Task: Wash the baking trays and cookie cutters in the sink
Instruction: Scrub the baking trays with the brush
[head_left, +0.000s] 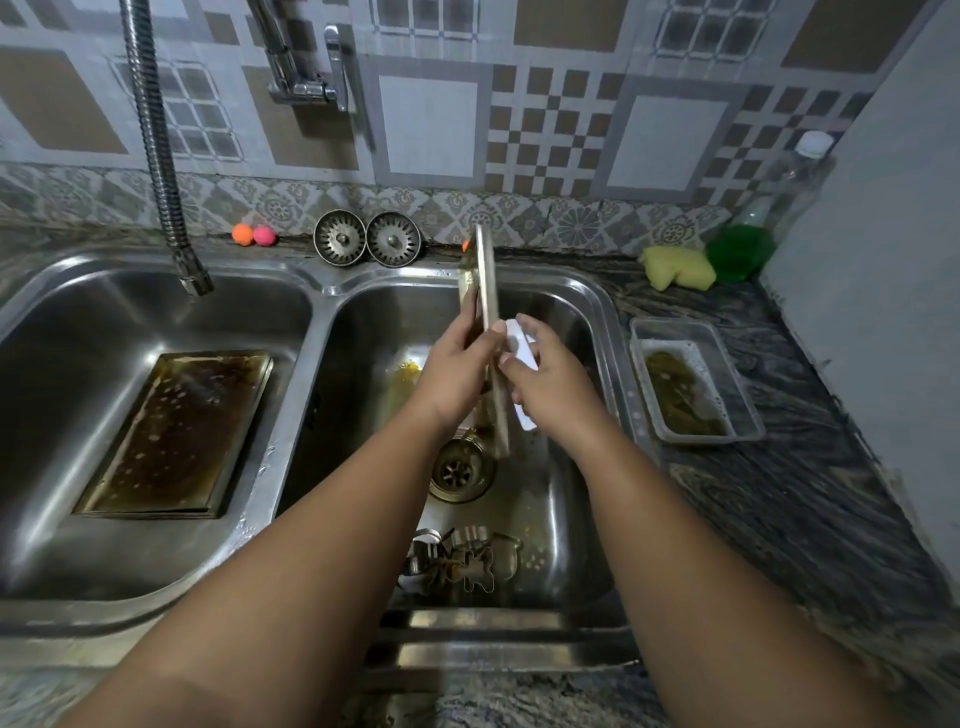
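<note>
Gripping upright baking tray (486, 275), left hand (457, 370) curled round it, right hand (546, 382) pinching white scraper (519, 344)

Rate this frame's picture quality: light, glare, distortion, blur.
Head view: dim, cool light. The wide-angle lens bows the sink rim and wall tiles. Pale glare streaks the left basin wall. The upright baking tray, left hand, right hand and white scraper look slightly smeared. The cookie cutters are soft and hard to tell apart.
</note>
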